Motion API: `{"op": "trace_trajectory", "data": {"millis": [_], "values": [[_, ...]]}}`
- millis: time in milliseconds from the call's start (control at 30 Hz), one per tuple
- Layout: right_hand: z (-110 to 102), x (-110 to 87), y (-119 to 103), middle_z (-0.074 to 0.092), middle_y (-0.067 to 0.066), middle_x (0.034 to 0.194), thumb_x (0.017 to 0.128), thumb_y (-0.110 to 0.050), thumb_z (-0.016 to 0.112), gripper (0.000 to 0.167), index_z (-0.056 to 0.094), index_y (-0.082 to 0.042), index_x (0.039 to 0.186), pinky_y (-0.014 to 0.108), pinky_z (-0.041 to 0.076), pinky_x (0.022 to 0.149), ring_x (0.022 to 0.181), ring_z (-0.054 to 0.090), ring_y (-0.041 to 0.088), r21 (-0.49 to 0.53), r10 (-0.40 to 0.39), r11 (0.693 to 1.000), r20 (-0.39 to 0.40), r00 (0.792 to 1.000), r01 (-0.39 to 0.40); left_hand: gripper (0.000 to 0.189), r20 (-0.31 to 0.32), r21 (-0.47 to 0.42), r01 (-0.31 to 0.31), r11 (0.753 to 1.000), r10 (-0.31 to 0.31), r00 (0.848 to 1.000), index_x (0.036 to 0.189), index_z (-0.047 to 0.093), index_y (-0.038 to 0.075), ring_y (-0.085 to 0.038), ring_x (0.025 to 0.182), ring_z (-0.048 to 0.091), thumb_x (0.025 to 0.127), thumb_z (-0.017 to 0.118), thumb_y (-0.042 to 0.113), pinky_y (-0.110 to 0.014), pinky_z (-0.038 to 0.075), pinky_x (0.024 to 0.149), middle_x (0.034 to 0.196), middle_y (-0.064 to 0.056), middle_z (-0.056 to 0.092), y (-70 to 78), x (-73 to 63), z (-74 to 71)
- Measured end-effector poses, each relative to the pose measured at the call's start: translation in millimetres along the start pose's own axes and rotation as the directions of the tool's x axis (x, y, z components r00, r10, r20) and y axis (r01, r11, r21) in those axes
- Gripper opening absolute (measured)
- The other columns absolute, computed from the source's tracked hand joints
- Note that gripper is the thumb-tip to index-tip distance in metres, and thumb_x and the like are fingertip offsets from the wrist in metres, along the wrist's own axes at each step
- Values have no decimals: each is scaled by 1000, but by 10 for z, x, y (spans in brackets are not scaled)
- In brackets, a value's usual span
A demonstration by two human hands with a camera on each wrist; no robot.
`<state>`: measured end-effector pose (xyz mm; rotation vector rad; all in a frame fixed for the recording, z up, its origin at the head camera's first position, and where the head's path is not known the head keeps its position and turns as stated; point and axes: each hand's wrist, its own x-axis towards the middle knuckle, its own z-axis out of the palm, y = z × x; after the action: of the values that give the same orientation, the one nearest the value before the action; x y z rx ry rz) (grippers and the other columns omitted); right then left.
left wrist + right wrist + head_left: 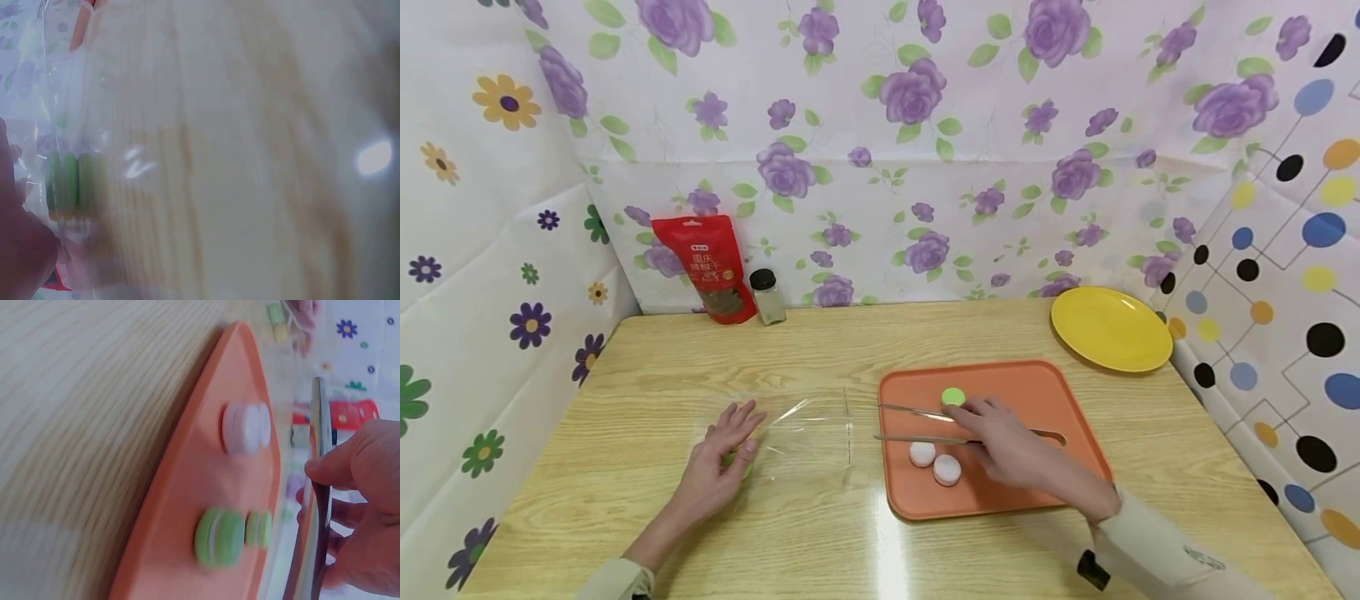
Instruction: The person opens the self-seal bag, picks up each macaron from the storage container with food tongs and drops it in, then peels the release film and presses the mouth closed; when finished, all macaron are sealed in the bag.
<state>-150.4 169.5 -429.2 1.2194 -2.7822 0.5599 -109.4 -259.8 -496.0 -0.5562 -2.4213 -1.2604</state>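
Note:
My left hand (718, 460) holds the left end of a clear plastic container (808, 437) lying on the table, thumb and fingers about it. Green macarons (70, 184) show through the plastic in the left wrist view, partly covered by the hand in the head view. My right hand (1011, 446) grips metal tongs (917, 439) above an orange tray (917, 502). The tongs' arms are apart, pointing left, with nothing between their tips. On the tray lie two pale pink macarons (947, 471) and two green macarons (219, 537); one green one is hidden in the head view.
A yellow plate (1111, 329) stands at the back right. Near the back left edge are a red pouch (707, 267) and a small black-capped jar (767, 297). Patterned cloths hang behind the wooden table and along both sides.

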Motion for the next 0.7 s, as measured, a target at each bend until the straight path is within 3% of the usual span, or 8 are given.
{"op": "trace_trajectory", "data": {"millis": [333,700], "values": [[-238,-442,256,61,10,112,83,11,73,58,58,-1,137,44,51,74,99,58,29,4,44,999,-32,999,-44,39,-5,-4,-3,1000,3,1000,132,60,-6,-63,135,24,94,60,-7,-87,8,95,144,-34,43,3,-15,-9],[-322,-867,485,61,3,109,76,11,77,59,64,-7,131,50,45,65,99,57,30,-38,137,990,-20,990,-138,39,-3,-12,-10,1000,10,1000,133,60,-5,-62,135,25,94,60,-7,-84,13,97,144,-34,43,18,-11,-33]]}}
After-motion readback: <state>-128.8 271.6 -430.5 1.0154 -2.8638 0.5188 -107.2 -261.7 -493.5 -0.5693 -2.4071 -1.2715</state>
